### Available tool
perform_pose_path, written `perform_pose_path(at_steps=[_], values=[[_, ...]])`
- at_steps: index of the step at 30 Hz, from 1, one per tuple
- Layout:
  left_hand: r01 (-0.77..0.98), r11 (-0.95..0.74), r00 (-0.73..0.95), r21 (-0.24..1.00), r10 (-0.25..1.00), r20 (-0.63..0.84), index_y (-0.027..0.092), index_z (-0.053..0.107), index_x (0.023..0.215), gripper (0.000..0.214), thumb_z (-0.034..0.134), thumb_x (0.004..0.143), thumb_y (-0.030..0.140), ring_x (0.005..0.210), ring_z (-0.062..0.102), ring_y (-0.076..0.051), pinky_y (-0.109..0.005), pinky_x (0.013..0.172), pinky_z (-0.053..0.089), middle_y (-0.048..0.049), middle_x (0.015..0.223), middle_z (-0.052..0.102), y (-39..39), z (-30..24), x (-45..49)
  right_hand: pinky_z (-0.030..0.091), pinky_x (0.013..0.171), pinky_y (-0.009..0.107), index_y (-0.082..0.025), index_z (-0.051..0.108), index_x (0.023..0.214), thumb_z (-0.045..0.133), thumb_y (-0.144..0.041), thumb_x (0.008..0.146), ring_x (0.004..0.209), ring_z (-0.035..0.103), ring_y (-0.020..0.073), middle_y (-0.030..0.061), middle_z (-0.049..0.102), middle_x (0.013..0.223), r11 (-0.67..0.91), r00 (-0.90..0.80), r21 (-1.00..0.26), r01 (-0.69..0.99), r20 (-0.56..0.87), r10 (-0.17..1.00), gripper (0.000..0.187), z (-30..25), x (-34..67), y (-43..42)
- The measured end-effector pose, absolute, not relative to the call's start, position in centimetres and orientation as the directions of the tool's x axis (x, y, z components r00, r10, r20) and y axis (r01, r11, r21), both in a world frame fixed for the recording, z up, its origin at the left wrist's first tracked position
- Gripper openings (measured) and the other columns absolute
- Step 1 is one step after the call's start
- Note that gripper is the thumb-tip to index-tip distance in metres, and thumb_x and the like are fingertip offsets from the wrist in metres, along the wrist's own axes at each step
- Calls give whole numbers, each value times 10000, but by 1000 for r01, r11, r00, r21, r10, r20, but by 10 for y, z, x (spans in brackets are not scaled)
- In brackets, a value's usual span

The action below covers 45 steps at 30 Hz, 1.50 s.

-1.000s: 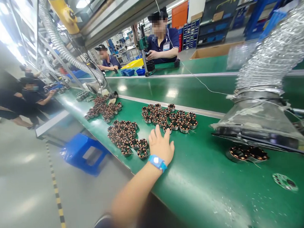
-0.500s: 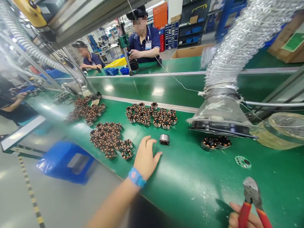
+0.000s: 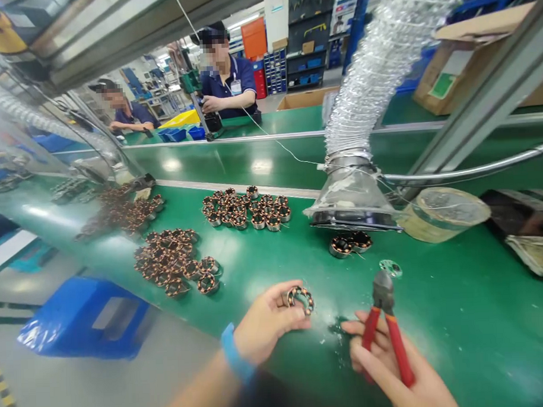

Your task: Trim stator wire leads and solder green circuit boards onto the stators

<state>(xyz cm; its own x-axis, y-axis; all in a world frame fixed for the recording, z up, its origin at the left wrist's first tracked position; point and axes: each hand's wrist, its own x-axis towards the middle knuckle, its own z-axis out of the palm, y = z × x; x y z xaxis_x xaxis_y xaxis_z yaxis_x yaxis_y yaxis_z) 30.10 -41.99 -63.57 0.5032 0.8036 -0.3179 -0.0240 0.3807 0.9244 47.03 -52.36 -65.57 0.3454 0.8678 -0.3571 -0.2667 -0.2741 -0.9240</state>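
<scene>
At the lower right of the frame, the right hand point(image 3: 380, 370) has its fingers wrapped round the red handles of the pliers point(image 3: 384, 297), which stand spread, head upward. At lower centre, the left hand point(image 3: 267, 323), a blue band point(image 3: 236, 354) at its wrist, pinches a ring point(image 3: 309, 299) between thumb and fingers, over the worktop point(image 3: 440, 316). A blue stool point(image 3: 82, 317) fills the lower left. Just past the pliers' tip lies a green board point(image 3: 391, 268); beyond it, two rings point(image 3: 341, 247) sit near the hood point(image 3: 354, 194). One heap point(image 3: 166, 260) of rings lies left of centre, another cluster point(image 3: 245, 209) near centre. At upper centre, a co-worker point(image 3: 229, 80) faces a green stand point(image 3: 190, 81).
</scene>
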Motion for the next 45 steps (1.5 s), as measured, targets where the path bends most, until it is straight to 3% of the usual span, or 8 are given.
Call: perform_pose_path(at_steps=[6,11,20,24,29,35,41,45], values=[[-281,594,488,754,765,-420,192,502,1084,713,798,452,48,767,623,-143,-301,756,491,-20,879,612,-449,-624,310,523,818,220,-235,547,1065,701,-372,715,889,648,173,24,667,921,-201,306,-936,-289,-290,907,406,-641,450,-509],[-200,460,360,865,856,-372,164,507,964,485,741,557,42,743,614,-135,-281,719,490,-23,806,637,-457,-623,313,552,690,209,-261,563,1053,683,-352,748,783,652,160,10,674,873,-205,222,-923,-327,-286,932,340,-641,451,-514],[47,324,259,945,909,-325,170,498,892,402,704,574,36,782,618,-157,-305,750,480,-33,848,639,-464,-614,314,505,609,184,-243,609,957,696,-334,746,625,578,115,-18,645,763,-214,276,-912,-349,-318,907,246,-640,443,-518],[-9,329,267,944,911,-315,163,523,882,462,744,507,7,816,614,-161,-292,759,468,-30,863,634,-464,-620,309,483,595,193,-259,579,956,667,-384,765,592,558,110,-34,621,720,-206,261,-901,-381,-318,911,245,-643,453,-523],[-311,611,612,728,715,-339,170,605,966,542,825,475,101,763,636,-141,-293,741,487,-32,881,681,-463,-626,299,480,584,219,-248,552,1039,656,-395,771,624,568,125,-5,642,829,-227,242,-886,-404,-342,908,323,-639,465,-520],[-223,675,716,703,603,-352,174,667,1001,554,837,493,316,645,630,-121,-288,711,484,-49,795,704,-465,-607,295,458,574,241,-199,610,970,732,-373,685,661,575,153,21,658,775,-232,188,-865,-445,-343,920,356,-615,454,-506],[-382,573,553,726,770,-317,184,639,951,465,827,536,270,744,643,-154,-284,732,478,-26,794,675,-471,-622,292,468,547,200,-239,579,950,689,-337,751,552,537,101,-38,613,724,-230,189,-894,-385,-320,928,248,-625,458,-520],[-475,600,570,643,767,-295,167,600,946,402,789,609,277,932,632,-224,-380,868,452,-73,947,669,-473,-630,298,543,705,222,-229,574,1039,661,-401,759,830,644,202,39,680,915,-359,205,-900,-249,-411,888,340,-644,461,-541]])
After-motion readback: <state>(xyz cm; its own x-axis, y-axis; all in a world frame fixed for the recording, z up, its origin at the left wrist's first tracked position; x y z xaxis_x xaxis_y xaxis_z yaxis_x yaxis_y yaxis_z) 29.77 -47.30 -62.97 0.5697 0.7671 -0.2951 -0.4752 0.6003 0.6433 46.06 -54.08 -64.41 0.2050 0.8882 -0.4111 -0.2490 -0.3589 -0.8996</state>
